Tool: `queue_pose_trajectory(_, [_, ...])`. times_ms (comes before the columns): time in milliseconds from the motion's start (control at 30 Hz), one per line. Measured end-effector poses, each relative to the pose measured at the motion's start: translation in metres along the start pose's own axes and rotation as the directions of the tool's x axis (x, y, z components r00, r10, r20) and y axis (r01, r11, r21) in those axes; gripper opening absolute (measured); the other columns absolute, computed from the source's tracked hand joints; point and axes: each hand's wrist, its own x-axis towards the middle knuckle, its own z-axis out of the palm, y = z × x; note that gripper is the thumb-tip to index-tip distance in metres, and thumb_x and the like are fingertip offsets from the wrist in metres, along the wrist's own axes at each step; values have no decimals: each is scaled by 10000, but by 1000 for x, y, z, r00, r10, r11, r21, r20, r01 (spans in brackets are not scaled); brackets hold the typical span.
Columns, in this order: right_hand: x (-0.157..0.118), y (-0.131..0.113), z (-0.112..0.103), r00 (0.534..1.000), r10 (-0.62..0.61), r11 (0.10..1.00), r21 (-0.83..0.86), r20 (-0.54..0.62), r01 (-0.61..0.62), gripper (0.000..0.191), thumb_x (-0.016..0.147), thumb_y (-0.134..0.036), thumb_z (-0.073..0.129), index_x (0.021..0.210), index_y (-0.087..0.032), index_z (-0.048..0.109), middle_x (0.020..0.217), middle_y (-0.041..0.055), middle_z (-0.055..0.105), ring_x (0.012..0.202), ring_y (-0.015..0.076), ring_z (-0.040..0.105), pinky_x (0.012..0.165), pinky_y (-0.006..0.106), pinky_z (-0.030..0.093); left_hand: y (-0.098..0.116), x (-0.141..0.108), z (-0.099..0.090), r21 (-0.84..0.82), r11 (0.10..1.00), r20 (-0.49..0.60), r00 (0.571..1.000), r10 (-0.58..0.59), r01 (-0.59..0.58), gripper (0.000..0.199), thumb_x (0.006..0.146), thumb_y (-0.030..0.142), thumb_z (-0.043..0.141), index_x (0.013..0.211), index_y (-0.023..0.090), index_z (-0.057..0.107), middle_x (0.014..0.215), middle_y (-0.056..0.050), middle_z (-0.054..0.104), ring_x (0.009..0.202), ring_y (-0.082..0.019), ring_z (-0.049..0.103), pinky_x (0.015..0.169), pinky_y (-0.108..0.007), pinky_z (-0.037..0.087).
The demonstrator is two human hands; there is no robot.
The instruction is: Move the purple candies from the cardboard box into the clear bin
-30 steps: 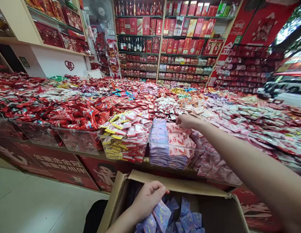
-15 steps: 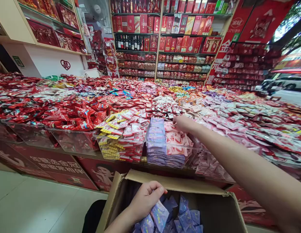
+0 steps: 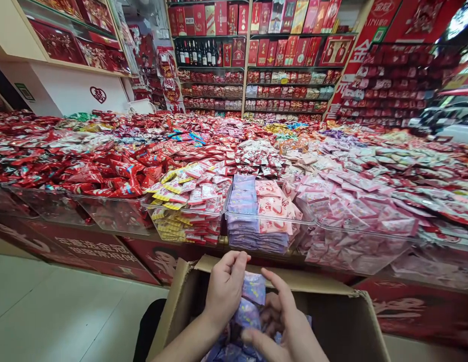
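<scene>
In the head view, the handling of small purple packets inside the cardboard box [image 3: 339, 317] looked to be the step in hand. The left hand [image 3: 222, 291] was over the left half of the box, its grip pinching purple packets [image 3: 253, 288] between thumb and fingers. The right hand [image 3: 289, 322] was over the middle of the box, close to the same packets; its grip was spread, the fingers curved and the thumb apart and blurred. Whether its fingertips touched the packets, I could not tell. As a judgement, the next move called for the right fingers to close around the packets evenly, without letting any slip from the left hand's pinch.

More purple packets [image 3: 234, 353] lay loose and jumbled in the box, low beneath the hands; how deep they went was hidden. The right part of the box showed its bare inner wall.

Just beyond the box, a clear bin [image 3: 264, 218] stood on the worktop [image 3: 223, 241]. It held two sorts side by side: neatly stacked lavender packets [image 3: 242, 201] at the left and pink packets [image 3: 269, 203] at the right. Beyond the box and to its left, another clear bin held yellow, white and red packets [image 3: 186, 193], and farther left of the box were glossy red packets [image 3: 123, 176]. Beyond the box and to its right, pale pink packets [image 3: 351, 208] were heaped above a clear bin's rim, less orderly than the stacks.
</scene>
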Motion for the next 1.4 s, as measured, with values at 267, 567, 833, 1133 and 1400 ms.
queue_pose_trajectory(267, [11,1,-27,984,87,894,447,-158,-7,604,707,-286,600,1210,-232,271,637,-26,582,551,120,539,533,251,451,11,10,10,-159,987,40,999,25,-18,294,778,416,465,843,161,596,771,-14,595,638,-109,520,557,-187,386])
queue_pose_trajectory(567, [20,8,-33,977,130,858,512,-168,-26,317,687,-281,627,939,-178,464,645,-9,600,544,104,545,529,246,468,4,2,3,-285,945,318,946,-63,158,414,625,293,673,994,161,538,888,-36,599,741,-127,551,655,-218,443])
queue_pose_trajectory(833, [6,13,-28,932,-75,960,226,-353,163,90,711,-218,596,777,-188,543,693,19,598,609,131,578,560,260,504,-9,-6,1,-305,948,177,983,-37,90,325,654,227,646,970,192,583,971,-37,592,880,-159,539,742,-221,449])
queue_pose_trajectory(1133, [-16,18,-27,576,-714,694,-516,-398,503,486,644,-18,588,1055,-273,535,965,65,614,858,208,591,680,346,517,-3,-14,-7,-458,865,51,978,-203,204,417,666,310,635,1052,199,525,911,-47,614,736,-157,610,540,-209,487])
queue_pose_trajectory(1400, [-4,24,-16,669,-741,599,-510,-61,617,353,711,-44,532,1012,-228,539,931,82,603,904,203,556,736,375,490,5,-23,4,-519,820,231,963,-138,242,413,651,191,661,1038,187,514,1017,-47,593,789,-118,575,739,-227,442])
